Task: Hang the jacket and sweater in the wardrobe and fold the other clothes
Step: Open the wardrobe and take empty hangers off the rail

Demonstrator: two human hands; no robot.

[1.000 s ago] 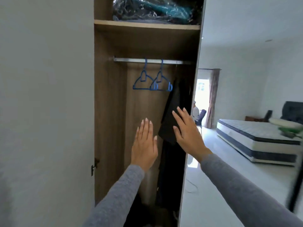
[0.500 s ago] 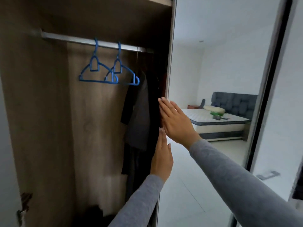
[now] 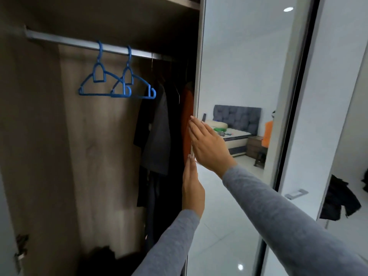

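Head camera: my left hand (image 3: 192,188) and right hand (image 3: 207,144), fingers straight and holding nothing, lie flat against the edge of the mirrored door (image 3: 239,76) of the wardrobe (image 3: 29,136). Inside, two bare blue hangers (image 3: 117,84) share the rail (image 3: 69,41) with dark clothes (image 3: 157,136).

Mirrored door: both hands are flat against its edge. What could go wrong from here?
1. The left hand and right hand lie flat at the edge of the mirrored door; fingertips might get pinched if it slides.
2. The orange garment hangs right beside that edge and could catch on it.
3. The two blue hangers overlap, so lifting one may drag the other along.
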